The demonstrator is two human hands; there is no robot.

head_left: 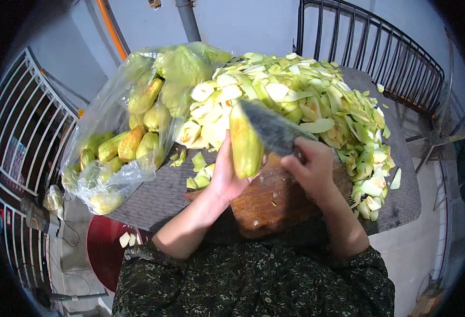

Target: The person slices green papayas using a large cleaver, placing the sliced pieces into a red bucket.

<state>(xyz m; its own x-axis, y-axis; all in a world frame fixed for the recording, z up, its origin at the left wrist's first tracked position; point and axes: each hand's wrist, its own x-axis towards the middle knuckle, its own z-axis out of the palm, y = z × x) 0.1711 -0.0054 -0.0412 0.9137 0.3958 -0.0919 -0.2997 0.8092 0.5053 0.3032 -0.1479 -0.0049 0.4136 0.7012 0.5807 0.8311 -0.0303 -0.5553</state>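
My left hand (229,177) is closed around an upright, long green-yellow fruit (245,148) above a wooden cutting board (269,206). My right hand (311,166) grips the handle of a broad, dark-bladed knife (272,127), whose blade is raised against the fruit's upper right side. Behind both hands a large heap of pale green and white peels and slices (327,105) covers much of the table (142,203). A few small cut pieces (200,179) lie beside my left wrist.
A clear plastic bag (100,185) of similar fruits (132,142) fills the table's left end. A red basin (100,253) holding white pieces sits below at the left. A white grille (31,127) stands at the left, black metal railings (369,63) at the back right, and pipes (187,18) run along the wall.
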